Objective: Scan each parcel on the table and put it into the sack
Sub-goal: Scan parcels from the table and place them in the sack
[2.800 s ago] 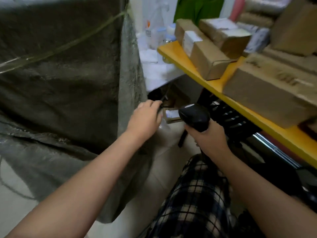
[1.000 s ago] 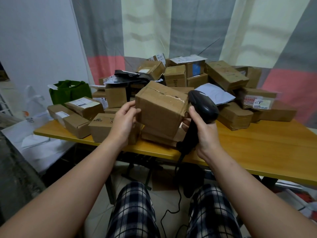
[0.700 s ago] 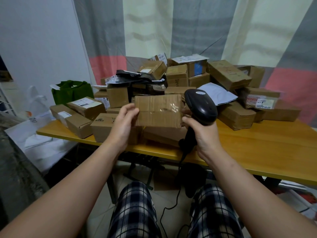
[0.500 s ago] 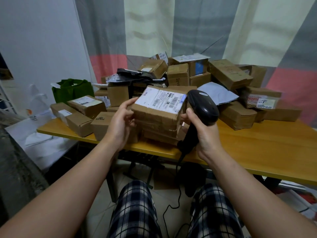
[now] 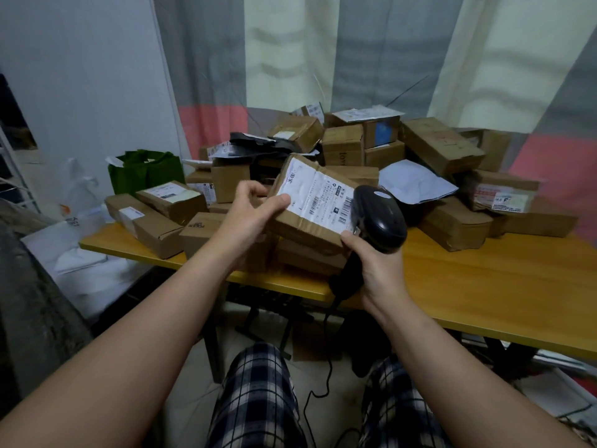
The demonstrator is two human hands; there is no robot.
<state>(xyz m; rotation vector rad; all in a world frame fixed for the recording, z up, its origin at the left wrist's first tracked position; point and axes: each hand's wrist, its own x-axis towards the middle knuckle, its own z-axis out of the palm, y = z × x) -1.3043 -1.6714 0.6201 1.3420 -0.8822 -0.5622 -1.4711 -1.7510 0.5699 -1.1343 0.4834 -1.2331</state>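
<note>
My left hand (image 5: 248, 215) grips a brown cardboard parcel (image 5: 308, 221) by its left end, thumb on top, and holds it tilted above the table's front edge. Its white shipping label (image 5: 318, 195) with barcodes faces up towards me. My right hand (image 5: 374, 263) grips the handle of a black barcode scanner (image 5: 379, 218), whose head sits right beside the label's right end. A fingertip of that hand touches the parcel's lower right corner. The grey sack (image 5: 29, 305) shows only as an edge at the far left.
A heap of several cardboard parcels (image 5: 429, 147) covers the back of the yellow wooden table (image 5: 484, 286). More boxes (image 5: 145, 221) lie at its left end. A green bag (image 5: 145, 171) and white plastic bags (image 5: 80, 253) stand to the left. The scanner cable (image 5: 323, 367) hangs between my knees.
I turned from the sack to the table and picked up a parcel. My left hand rotated it until the label faced up and tilted towards me, with the scanner head beside it.
</note>
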